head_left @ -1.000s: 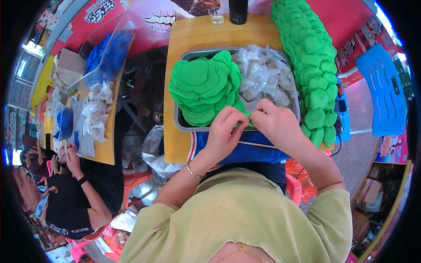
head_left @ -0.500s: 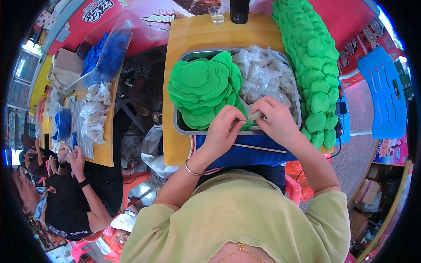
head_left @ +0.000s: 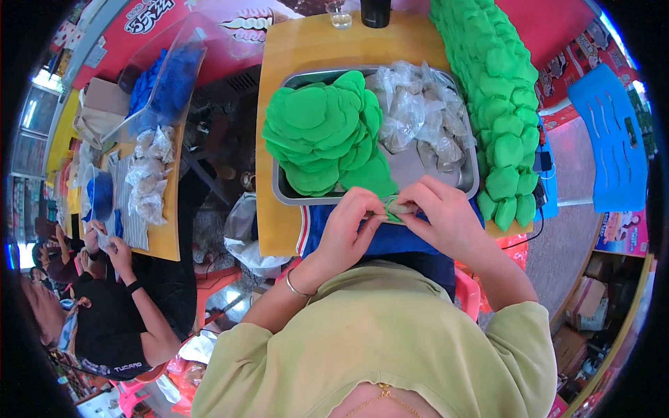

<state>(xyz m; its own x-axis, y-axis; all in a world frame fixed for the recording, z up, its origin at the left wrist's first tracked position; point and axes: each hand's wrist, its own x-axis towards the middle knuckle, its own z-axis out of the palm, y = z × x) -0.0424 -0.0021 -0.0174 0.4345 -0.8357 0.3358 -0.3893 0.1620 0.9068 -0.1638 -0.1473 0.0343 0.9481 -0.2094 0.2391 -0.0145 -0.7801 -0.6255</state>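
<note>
My left hand [head_left: 348, 226] is closed, thumb and fingertips pinching the edge of a green disc at the tray's front rim. My right hand [head_left: 446, 217] pinches a small greyish bundle [head_left: 399, 207] against that green edge, the fingertips of both hands nearly meeting. Fingers partly hide both pieces. Just beyond, a thin green disc [head_left: 373, 174] hangs toward the near rim of the metal tray [head_left: 306, 201]. On the tray's left side lies a heaped stack of green discs [head_left: 310, 122]. Small clear plastic bags with greyish-brown contents [head_left: 411, 115] fill its right side.
Overlapping green pieces form a long row [head_left: 505, 132] along the table's right side. A clear cup [head_left: 340, 19] and a dark cylinder [head_left: 375, 12] stand at the back. Left, a co-worker [head_left: 111, 313] works at another table [head_left: 171, 240]. A blue chair [head_left: 613, 139] stands right.
Both hands have come slightly nearer to me, from over the tray to its front edge. The greyish bundle now lies against the green edge. The thin stick seen below the hands no longer shows.
</note>
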